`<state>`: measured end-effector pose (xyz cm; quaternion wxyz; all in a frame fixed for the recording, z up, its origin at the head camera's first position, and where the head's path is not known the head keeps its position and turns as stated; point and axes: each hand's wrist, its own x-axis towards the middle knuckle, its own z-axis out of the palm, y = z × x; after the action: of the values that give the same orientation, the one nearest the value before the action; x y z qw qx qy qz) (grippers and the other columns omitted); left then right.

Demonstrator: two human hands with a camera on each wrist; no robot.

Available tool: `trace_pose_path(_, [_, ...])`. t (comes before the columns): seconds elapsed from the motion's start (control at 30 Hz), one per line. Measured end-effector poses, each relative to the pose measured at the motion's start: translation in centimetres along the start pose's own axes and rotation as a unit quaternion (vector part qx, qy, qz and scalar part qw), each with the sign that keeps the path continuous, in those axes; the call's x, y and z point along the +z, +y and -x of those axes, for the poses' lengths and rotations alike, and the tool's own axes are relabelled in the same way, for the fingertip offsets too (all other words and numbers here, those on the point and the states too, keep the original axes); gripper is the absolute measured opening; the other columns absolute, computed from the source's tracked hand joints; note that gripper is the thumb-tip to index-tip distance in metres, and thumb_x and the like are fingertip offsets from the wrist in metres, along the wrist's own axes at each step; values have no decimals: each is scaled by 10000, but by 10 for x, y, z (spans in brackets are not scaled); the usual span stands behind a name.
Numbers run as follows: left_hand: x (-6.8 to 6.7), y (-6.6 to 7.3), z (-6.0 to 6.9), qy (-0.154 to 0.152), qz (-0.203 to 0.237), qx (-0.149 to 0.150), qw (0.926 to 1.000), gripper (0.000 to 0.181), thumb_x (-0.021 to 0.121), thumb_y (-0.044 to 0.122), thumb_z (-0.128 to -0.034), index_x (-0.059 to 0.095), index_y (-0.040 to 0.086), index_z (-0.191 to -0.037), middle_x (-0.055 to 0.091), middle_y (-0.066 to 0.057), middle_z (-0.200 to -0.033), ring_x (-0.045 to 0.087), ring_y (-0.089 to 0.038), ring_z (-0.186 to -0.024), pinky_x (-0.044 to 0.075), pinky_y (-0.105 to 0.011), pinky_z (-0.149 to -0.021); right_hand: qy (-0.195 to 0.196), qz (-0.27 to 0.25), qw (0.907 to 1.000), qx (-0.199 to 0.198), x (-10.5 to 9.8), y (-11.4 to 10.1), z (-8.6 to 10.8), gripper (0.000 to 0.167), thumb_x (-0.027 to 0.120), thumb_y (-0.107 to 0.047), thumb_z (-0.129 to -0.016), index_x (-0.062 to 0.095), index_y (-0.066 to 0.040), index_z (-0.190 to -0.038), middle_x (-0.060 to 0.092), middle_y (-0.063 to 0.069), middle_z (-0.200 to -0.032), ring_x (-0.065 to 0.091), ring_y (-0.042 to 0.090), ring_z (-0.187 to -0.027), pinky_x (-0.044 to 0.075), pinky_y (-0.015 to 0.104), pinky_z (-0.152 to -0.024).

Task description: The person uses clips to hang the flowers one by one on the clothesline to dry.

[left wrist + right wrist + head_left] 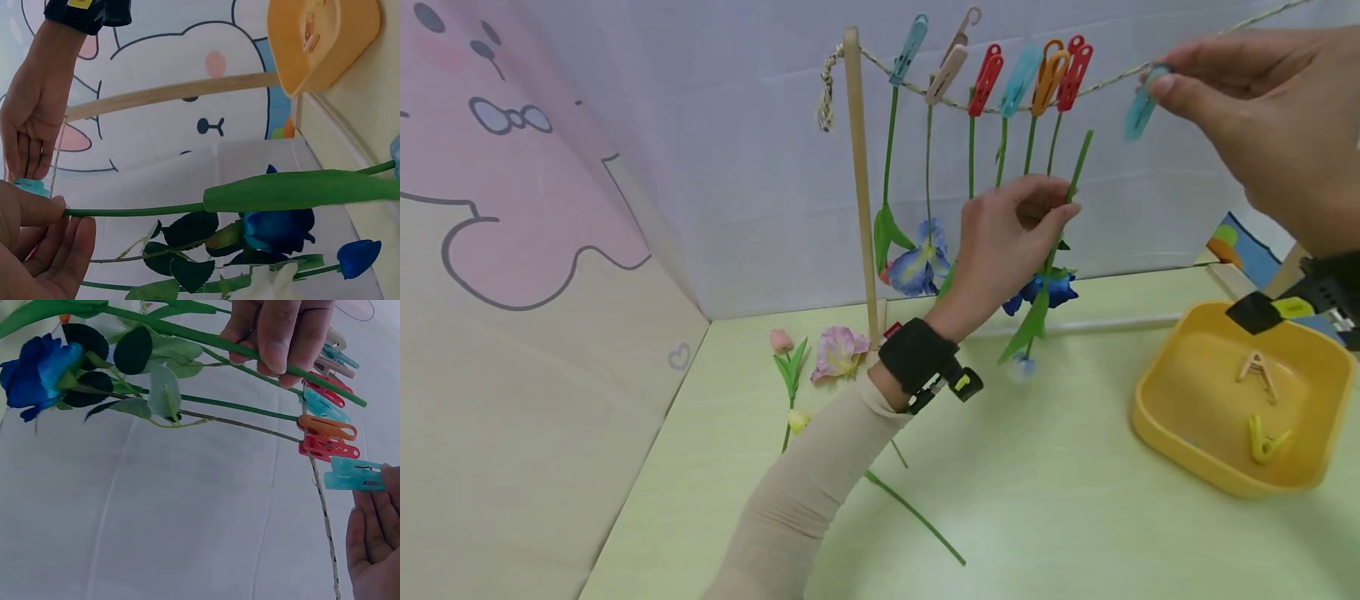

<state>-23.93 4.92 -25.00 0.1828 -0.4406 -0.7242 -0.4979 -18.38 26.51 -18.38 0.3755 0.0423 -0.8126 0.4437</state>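
Note:
My left hand [1000,242] pinches the green stem [1081,162] of an artificial flower between thumb and fingers. That flower hangs head down, with a long green leaf [281,190] and a pale blue bloom [1022,367]. Its stem tip stands just below the rope [1112,82], near a red clothespin [1075,75]. Up at the right, my right hand [1285,125] pinches a light blue clothespin [353,475] beside the rope. Several clothespins along the rope hold flowers upside down, among them a blue-violet iris [917,262] and a blue rose [40,372], partly behind my left hand.
A wooden post [857,167] carries the rope's left end. On the table [1060,500] lie a pink tulip [781,340], a purple flower [838,352] and a yellow bud [798,420], partly under my left arm. A yellow basin [1180,417] at right holds beige and yellow clothespins.

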Motion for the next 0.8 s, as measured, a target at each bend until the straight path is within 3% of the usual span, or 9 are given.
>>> trace_pose_path(0.13, [10,1,-19,211,-175,-289,9992,233,738,129,-967,738,22,-1173,758,-70,-1051,699,-70,-831,495,-97,-778,227,-602,9964,-558,9,-3,-28,292,746,-222,-940,768,-52,-1177,746,-72,-1197,674,74,-1115,465,202,-1044])
trace_pose_path(0.3, [25,4,-36,270,-578,-549,9964,239,714,169,-989,741,63,-1202,756,-22,-1087,694,-27,-859,467,-69,-763,221,-1273,9913,-236,10,-7,-47,372,785,-225,-901,726,-98,-1245,738,-52,-1225,672,79,-1154,417,217,-1093])
trace_pose_path(0.43, [32,2,-46,335,-824,-549,9945,241,693,168,-1004,736,61,-1216,757,-16,-1106,693,-26,-892,458,-64,-758,118,-1691,9855,-78,12,-7,-55,411,792,-205,-894,698,-97,-1279,727,-30,-1252,663,100,-1174,399,220,-1109])
trace_pose_path(0.6, [31,0,-56,304,-898,-694,9931,241,688,180,-1008,742,65,-1213,758,4,-1115,684,-5,-914,459,-62,-756,25,-1842,9829,25,14,-6,-60,411,797,-203,-885,705,-93,-1270,727,-34,-1251,664,93,-1168,393,213,-1112])
trace_pose_path(0.8, [32,-2,-57,300,-966,-899,9908,236,698,185,-1001,752,77,-1204,759,15,-1102,673,1,-933,459,-63,-739,107,-1696,9854,109,13,-7,-62,429,788,-233,-893,689,-123,-1296,708,-30,-1279,651,83,-1175,382,205,-1116])
